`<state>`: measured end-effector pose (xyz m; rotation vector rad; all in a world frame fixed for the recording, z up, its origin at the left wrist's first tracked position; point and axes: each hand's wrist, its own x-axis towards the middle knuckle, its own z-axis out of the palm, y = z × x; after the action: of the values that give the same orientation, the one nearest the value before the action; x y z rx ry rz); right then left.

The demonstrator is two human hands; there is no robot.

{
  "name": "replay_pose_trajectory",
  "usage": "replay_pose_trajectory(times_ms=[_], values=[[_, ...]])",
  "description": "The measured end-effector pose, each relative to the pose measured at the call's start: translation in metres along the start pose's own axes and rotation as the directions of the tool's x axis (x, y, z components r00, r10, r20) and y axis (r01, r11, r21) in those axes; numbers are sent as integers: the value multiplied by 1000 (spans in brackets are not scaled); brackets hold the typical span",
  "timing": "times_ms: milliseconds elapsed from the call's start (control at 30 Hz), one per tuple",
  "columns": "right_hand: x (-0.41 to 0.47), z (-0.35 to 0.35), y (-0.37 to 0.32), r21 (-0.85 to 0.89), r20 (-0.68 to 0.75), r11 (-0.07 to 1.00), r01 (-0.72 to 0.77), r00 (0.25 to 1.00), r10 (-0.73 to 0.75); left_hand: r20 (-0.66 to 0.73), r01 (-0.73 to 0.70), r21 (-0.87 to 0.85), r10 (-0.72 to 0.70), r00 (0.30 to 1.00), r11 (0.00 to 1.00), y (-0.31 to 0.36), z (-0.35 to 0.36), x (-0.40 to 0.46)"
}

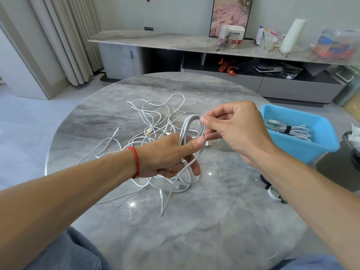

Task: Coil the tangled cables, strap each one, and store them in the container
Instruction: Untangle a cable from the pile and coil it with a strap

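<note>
one strapped coil (pixel 288 129) already lies in the blue container (pixel 319 145); the left hand (pixel 167 154) grips a half-wound cable coil (pixel 191 131) while the right hand (pixel 237 129) pinches its top loop, and a tangle of loose cables (pixel 153 114) waits on the surface (pixel 194 221), so most work remains

Glossy marble table (pixel 194 230), plastic container (pixel 315 145)

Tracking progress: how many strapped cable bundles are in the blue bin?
1: a strapped bundle of white cable lies inside the blue bin, black strap around its middle. Others could be hidden below the near wall.
</note>
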<state>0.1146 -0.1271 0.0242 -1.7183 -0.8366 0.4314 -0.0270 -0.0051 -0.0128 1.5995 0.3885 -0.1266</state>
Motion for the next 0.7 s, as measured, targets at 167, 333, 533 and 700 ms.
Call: replay_pose_trajectory(times_ms=[167, 333, 533, 700], values=[[-1, 5, 1, 66, -27, 998, 12, 1000, -11, 76, -3, -52, 7, 997, 999, -1, -2, 0], [-2, 8, 3, -22, -36, 1000, 14, 999, -14, 25, -46, -164, 51, 998, 985, -2, -4, 3], [-15, 23, 4, -181, 300, 934, -308, 887, 351, -220, -147, -510, 37, 975, 847, 0, -14, 10], [-30, 30, 12, -101, 639, 934, -343, 697, 325, -334, -235, -704, -21, 942, 671, 4, -25, 13]])
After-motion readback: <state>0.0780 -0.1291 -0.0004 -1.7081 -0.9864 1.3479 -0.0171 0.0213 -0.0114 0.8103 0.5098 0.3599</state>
